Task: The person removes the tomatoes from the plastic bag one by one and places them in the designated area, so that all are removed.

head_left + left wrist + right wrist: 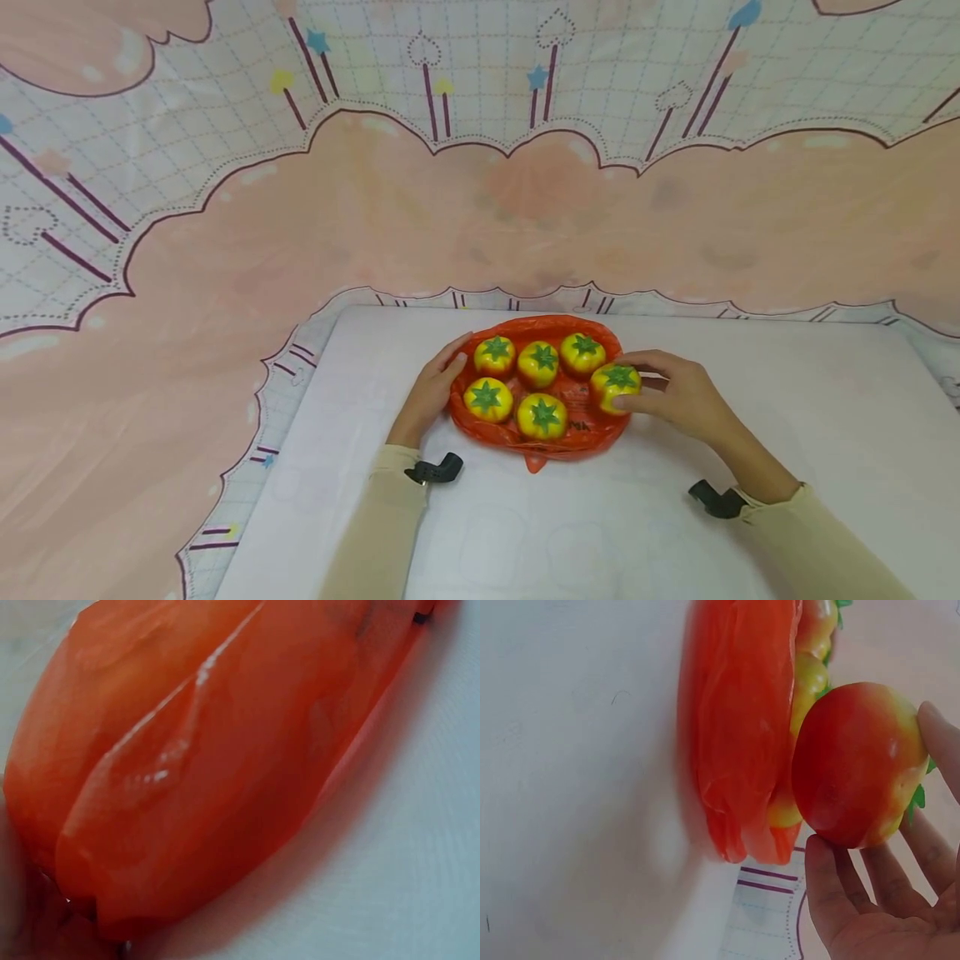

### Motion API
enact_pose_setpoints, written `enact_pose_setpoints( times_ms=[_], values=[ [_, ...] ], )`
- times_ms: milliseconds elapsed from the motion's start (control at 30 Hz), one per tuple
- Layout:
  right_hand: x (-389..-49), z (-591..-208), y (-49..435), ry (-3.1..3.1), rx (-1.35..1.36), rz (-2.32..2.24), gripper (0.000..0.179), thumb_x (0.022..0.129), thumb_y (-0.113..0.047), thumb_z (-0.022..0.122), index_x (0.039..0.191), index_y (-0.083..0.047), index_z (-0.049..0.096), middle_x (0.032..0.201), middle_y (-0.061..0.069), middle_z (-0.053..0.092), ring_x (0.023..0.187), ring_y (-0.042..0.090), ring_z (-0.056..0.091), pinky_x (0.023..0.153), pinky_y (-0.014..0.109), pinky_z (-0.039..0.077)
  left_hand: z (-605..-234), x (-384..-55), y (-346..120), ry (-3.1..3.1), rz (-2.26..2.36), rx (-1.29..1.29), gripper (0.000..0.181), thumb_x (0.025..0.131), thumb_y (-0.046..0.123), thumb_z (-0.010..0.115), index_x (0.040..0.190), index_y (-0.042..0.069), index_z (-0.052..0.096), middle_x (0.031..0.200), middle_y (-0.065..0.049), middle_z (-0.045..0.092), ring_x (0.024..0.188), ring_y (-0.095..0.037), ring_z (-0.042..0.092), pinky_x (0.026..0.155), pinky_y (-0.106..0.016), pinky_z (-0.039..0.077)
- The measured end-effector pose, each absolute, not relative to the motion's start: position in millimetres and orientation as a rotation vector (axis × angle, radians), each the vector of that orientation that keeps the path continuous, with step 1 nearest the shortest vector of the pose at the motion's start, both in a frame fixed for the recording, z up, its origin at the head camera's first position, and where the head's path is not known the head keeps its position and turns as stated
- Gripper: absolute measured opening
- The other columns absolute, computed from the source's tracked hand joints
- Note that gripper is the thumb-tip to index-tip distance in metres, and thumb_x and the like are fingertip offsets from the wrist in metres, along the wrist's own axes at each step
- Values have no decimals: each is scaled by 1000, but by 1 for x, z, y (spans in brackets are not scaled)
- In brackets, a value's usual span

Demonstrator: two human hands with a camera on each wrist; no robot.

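Observation:
My right hand (678, 396) grips a toy tomato (617, 386) between thumb and fingers, over the right end of a red plastic bag (581, 446). In the right wrist view this tomato (859, 765) shows its red underside, with fingertips against its sides and the bag (742, 712) behind it. My left hand (431, 387) holds the bag's left rim, thumb over the edge and fingers along the outside. Several more yellow-red tomatoes (537, 364) with green star-shaped tops sit inside the open bag. The left wrist view is mostly filled by the bag's side (217, 772).
The bag lies on a white table (540, 533) near its far edge. Beyond the table hangs a patterned pink and white cloth (480, 217). Black wrist cameras (442, 468) are strapped at both sleeve cuffs.

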State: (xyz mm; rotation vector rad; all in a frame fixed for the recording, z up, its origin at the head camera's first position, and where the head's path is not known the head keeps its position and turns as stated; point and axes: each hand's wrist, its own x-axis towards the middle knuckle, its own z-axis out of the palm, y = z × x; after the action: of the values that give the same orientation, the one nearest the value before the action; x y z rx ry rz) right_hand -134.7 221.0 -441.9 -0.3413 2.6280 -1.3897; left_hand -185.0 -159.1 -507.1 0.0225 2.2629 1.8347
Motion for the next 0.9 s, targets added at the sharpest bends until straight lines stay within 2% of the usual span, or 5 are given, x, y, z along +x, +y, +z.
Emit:
enact_pose_setpoints(
  times_ms=[167,300,600,900],
  values=[
    [-134,-441,225,2638,-333,-1388,55,84,-39,84,132,-16,67,137,8,64,126,31,61,98,40,57,-507,-185,-160,2267,1832,27,40,108,38,49,148,41,51,161,8,42,155,-22,29,127,-52,23],
    [-136,-442,228,2658,-308,-1365,57,84,-42,84,132,-16,66,137,8,63,126,31,61,97,36,58,-507,-186,-160,2272,1815,19,39,107,41,49,146,44,52,160,11,43,155,-20,30,127,-51,24],
    [-138,-441,236,2686,-271,-1358,60,82,-45,85,132,-16,65,136,7,64,125,31,62,99,44,56,-507,-186,-160,2261,1836,31,40,107,40,49,147,43,52,160,10,43,155,-20,29,128,-52,21],
    [-137,-438,244,2701,-239,-1362,59,84,-44,83,133,-16,65,137,7,63,125,32,61,100,41,55,-509,-188,-160,2226,1854,14,39,107,40,50,145,45,52,159,13,43,155,-17,29,128,-49,23]
  ],
)
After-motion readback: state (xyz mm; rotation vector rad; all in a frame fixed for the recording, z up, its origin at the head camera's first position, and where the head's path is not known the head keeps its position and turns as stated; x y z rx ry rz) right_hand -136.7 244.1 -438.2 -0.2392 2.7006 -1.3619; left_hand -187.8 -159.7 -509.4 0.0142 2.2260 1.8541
